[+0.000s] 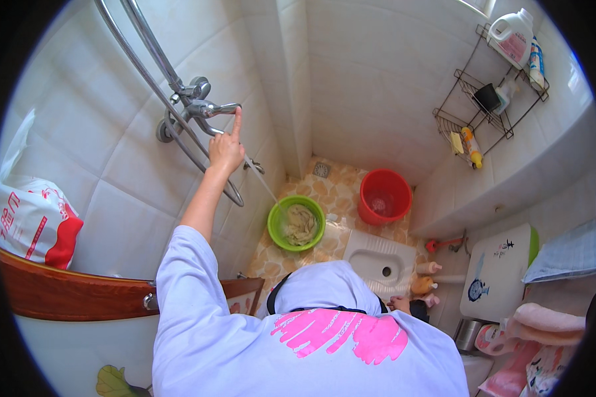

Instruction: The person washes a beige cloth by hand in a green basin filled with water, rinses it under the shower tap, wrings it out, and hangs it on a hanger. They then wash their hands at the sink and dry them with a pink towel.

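Note:
My left hand (pixel 226 149) is raised at the chrome shower mixer tap on the tiled wall. Its extended index finger touches the tip of the tap's lever handle (pixel 224 108), while the other fingers are curled near the spout. From there a thin water stream (pixel 262 179) falls into a green plastic basin (pixel 272 233) on the floor. Wet beige cloth (pixel 300 226) lies bunched in that basin. Low on my right side, my right hand (pixel 399 303) is partly hidden by my body, near several pump bottles (pixel 423 285); its grip does not show.
A red bucket (pixel 385 198) with a little water stands beyond the squat toilet (pixel 402 258). Near the wall is a floor drain (pixel 322 169). The shower hose (pixel 193 171) hangs behind my left arm. A wire corner rack (pixel 477 114) holds bottles. A wood-edged door (pixel 79 290) is at left.

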Demonstrator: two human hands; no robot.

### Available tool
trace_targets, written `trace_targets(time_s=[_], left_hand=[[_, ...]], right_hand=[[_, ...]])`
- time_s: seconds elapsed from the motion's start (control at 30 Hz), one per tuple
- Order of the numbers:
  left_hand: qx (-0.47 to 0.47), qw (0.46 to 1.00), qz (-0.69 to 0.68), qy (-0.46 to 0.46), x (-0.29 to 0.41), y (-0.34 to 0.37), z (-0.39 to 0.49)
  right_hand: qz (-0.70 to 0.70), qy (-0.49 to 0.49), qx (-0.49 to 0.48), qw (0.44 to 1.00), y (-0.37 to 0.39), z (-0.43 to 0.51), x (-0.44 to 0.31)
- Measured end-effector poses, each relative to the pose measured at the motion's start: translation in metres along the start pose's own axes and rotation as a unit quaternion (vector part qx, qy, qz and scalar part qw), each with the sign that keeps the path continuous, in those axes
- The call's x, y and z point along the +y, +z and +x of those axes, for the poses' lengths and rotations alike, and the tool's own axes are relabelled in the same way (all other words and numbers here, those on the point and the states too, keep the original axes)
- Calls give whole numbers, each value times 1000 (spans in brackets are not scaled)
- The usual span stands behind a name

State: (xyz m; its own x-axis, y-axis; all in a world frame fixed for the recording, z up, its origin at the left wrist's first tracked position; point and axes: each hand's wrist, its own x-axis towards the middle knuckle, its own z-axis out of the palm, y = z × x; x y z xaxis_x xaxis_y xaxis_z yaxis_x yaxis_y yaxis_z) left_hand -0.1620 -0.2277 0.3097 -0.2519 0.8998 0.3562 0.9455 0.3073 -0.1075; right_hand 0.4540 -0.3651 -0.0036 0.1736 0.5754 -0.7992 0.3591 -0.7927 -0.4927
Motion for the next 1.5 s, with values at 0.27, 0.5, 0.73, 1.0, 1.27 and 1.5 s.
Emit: trace_targets(time_s=[0.27, 0.5, 0.73, 1.0, 1.27, 1.5], left_hand=[[-76, 995, -49, -46, 5, -7, 0], [-97, 992, -59, -59, 6, -11, 0], [-93, 992, -60, -65, 2, -7, 0], [-88, 993, -52, -64, -2, -5, -1], [-88, 992, -54, -65, 0, -7, 1], [-117, 989, -46, -81, 1, -9, 0]], right_hand=[[36, 17, 24, 999, 0, -21, -2], [35, 10, 30, 999, 2, -23, 0], [45, 11, 36, 998, 3, -29, -1], [28, 16, 51, 998, 4, -35, -6], [39, -1, 37, 999, 1, -19, 10], [40, 12, 32, 999, -1, -35, -5]])
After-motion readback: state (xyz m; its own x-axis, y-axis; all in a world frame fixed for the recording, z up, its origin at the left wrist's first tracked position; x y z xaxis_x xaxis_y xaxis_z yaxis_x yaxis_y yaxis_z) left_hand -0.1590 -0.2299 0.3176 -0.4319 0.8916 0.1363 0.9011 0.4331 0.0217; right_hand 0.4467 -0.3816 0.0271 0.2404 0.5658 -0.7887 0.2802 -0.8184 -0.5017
